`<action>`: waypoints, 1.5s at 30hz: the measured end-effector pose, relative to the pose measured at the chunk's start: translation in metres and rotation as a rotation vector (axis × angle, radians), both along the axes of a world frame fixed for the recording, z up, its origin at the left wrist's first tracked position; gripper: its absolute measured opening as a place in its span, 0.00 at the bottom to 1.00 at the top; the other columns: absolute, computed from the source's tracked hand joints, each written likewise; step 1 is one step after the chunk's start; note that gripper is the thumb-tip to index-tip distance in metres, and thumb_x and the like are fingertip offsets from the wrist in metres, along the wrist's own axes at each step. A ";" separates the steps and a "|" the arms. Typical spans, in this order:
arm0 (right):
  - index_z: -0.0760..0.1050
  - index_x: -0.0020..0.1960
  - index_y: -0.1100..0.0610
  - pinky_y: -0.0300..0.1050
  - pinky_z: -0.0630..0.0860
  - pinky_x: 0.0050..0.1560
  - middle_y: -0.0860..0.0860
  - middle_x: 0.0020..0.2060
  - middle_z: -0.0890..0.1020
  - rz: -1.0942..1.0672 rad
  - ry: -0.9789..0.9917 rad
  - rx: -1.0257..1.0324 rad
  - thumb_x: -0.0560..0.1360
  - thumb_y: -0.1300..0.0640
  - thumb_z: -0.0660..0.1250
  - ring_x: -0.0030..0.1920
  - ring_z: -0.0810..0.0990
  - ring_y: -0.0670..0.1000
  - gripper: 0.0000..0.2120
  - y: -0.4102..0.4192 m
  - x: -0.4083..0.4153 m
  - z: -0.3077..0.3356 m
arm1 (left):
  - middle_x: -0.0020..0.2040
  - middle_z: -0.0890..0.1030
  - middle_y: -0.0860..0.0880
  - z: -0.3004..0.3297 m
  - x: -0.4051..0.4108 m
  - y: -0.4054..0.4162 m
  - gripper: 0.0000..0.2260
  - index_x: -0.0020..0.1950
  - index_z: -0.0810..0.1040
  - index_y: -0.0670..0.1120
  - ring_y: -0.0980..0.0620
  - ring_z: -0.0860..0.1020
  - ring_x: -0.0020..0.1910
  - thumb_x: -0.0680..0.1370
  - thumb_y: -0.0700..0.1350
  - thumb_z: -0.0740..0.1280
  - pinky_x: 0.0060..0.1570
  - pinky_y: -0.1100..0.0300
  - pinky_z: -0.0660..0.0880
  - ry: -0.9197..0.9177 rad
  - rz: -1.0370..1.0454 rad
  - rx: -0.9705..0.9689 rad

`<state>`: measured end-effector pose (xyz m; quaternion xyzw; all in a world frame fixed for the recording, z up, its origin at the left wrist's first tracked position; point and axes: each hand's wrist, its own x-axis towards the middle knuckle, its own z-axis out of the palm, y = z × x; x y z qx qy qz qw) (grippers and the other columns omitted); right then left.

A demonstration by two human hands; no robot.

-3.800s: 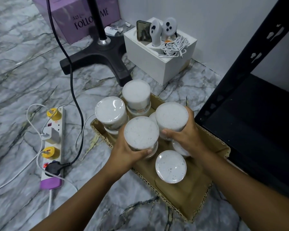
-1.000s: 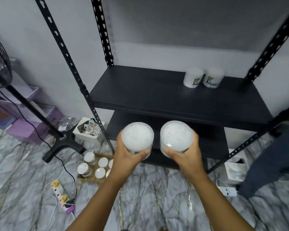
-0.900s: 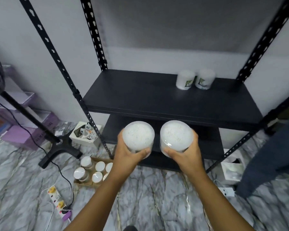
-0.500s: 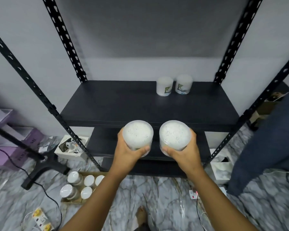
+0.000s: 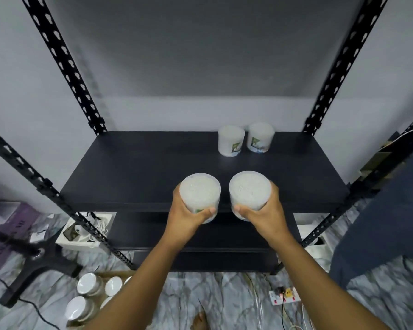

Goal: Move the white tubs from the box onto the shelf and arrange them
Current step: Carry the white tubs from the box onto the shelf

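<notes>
- White tubs are the matter in hand: in the head view one tub (image 5: 200,196) is clasped by the left hand (image 5: 188,216), fingers wrapped round its wall, and a second tub (image 5: 249,192) is clasped in the same way by the right hand (image 5: 264,214).
- Both held tubs are now carried over the near edge of the black shelf (image 5: 138,177), whereas half a second ago they were held just short of that edge and lower against it; neither is yet set down.
- Two placed tubs (image 5: 231,140) are seen side by side at the far right of the shelf, unchanged in their standing.
- The box (image 5: 98,285) is glimpsed on the floor at the lower left, with more tubs left inside it.
- It is judged that the carry is nearly done and that setting down beside the far pair comes next; further trips to the box will be needed.
</notes>
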<state>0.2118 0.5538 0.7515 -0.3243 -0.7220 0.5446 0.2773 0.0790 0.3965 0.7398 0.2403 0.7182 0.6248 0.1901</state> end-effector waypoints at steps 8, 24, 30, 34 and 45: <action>0.60 0.66 0.45 0.38 0.73 0.51 0.47 0.62 0.71 -0.037 0.031 -0.030 0.62 0.58 0.80 0.61 0.72 0.48 0.41 0.025 -0.045 -0.024 | 0.66 0.69 0.57 -0.021 -0.054 0.038 0.40 0.70 0.60 0.58 0.57 0.72 0.64 0.64 0.51 0.79 0.58 0.56 0.77 0.019 -0.082 0.006; 0.60 0.68 0.50 0.45 0.76 0.56 0.49 0.63 0.72 -0.037 0.062 -0.090 0.61 0.60 0.81 0.62 0.73 0.49 0.43 0.080 -0.104 -0.054 | 0.63 0.71 0.59 -0.045 -0.095 0.092 0.41 0.69 0.62 0.57 0.58 0.73 0.62 0.63 0.48 0.81 0.56 0.60 0.77 0.000 -0.058 -0.041; 0.59 0.69 0.50 0.38 0.75 0.53 0.48 0.63 0.72 -0.003 0.078 -0.098 0.61 0.60 0.81 0.62 0.74 0.46 0.44 0.101 -0.121 -0.060 | 0.61 0.71 0.61 -0.045 -0.109 0.109 0.41 0.69 0.60 0.56 0.63 0.73 0.60 0.64 0.45 0.80 0.49 0.71 0.75 0.011 -0.048 -0.060; 0.60 0.70 0.52 0.38 0.75 0.54 0.48 0.63 0.73 0.028 0.088 -0.096 0.60 0.61 0.81 0.62 0.74 0.46 0.45 0.116 -0.132 -0.060 | 0.63 0.71 0.58 -0.046 -0.119 0.121 0.43 0.70 0.60 0.55 0.60 0.73 0.61 0.63 0.45 0.80 0.47 0.73 0.74 0.007 -0.030 -0.063; 0.62 0.66 0.49 0.33 0.77 0.48 0.45 0.59 0.75 0.058 0.085 -0.123 0.62 0.63 0.80 0.58 0.76 0.43 0.40 0.139 -0.159 -0.059 | 0.63 0.72 0.57 -0.048 -0.152 0.146 0.42 0.69 0.61 0.56 0.59 0.73 0.62 0.62 0.46 0.81 0.57 0.62 0.74 0.034 -0.024 -0.056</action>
